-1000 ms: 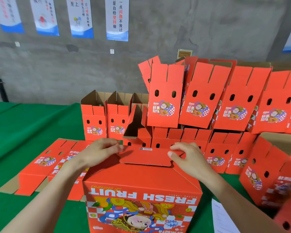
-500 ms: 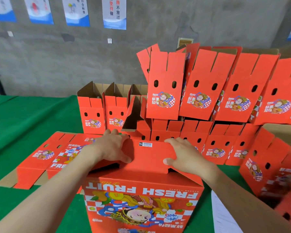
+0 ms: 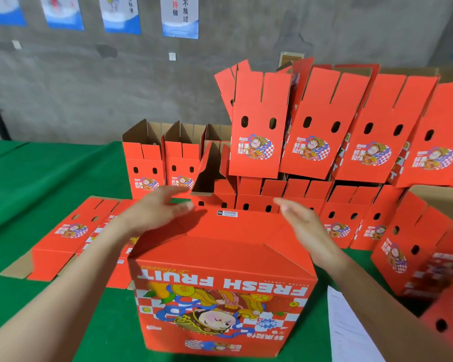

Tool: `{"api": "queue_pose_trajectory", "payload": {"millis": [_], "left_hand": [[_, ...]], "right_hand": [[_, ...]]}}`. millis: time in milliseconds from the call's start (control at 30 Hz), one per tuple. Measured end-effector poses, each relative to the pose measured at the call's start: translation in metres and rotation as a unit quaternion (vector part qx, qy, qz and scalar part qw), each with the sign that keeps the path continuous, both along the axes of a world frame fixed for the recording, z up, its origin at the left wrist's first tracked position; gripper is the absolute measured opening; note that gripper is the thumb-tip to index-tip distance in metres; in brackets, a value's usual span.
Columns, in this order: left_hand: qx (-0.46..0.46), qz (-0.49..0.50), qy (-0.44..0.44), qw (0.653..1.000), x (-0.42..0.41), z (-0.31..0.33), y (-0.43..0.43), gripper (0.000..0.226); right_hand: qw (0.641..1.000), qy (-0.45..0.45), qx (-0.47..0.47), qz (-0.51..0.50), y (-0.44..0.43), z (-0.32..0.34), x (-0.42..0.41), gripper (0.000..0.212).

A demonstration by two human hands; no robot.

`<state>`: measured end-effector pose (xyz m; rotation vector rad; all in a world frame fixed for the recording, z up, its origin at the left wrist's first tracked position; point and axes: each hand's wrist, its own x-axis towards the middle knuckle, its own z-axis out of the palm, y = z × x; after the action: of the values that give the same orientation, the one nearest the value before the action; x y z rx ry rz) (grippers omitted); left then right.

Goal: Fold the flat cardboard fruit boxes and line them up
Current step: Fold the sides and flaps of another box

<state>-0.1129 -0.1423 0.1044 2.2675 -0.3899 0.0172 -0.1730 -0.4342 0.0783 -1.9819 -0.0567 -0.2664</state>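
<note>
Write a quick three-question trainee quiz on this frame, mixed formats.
1. True or false: the left hand curls its fingers round a flap of the front box.
2. The FRESH FRUIT lettering on the front box reads: A upright, B upside down, C sideways.
3. Fill in: the flat boxes lie on the green table on the person's ___ side.
Key: 1 false, its fingers are straight; 2 B; 3 left.

Left hand (image 3: 156, 211): fingers lay straight, palm faced down and inward.
Right hand (image 3: 302, 227): fingers lay straight, palm faced left.
</note>
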Motion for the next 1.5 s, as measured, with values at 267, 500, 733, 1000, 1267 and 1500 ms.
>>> {"api": "queue_pose_trajectory", "payload": {"millis": [267,500,733,1000,1267,1500], "left_hand": [[-0.150,0.151,0.195,0.958,-0.027,-0.046,0.043,0.040],[-0.212,0.083,0.241,0.943,-0.034,-0.043,0.068,0.073],[-0.149,0.099,0.178,0.968,-0.031,-0.048,0.062,0.043],[-0.137,0.107,0.176,0.969,-0.029,-0.068,0.047,0.022],[-0.172,0.091,0.120,0.974,-0.035,-0.077,0.052,0.059],[-0.194,0.085,0.097,0.973,-0.030,-0.064,0.074,0.063]], "right_hand": [[0.955,0.290,0.060,-0.028,-0.031,-0.048,-0.023,0.061],[0.944,0.259,0.195,0.059,-0.041,-0.028,-0.034,0.072],[0.963,0.220,0.144,0.057,-0.031,-0.025,-0.046,0.062],[0.973,0.201,0.083,0.077,-0.025,-0.038,-0.044,0.045],[0.977,0.195,0.087,0.005,-0.015,-0.065,-0.039,0.027],[0.976,0.187,0.105,0.037,0.000,-0.063,-0.033,0.033]]}}
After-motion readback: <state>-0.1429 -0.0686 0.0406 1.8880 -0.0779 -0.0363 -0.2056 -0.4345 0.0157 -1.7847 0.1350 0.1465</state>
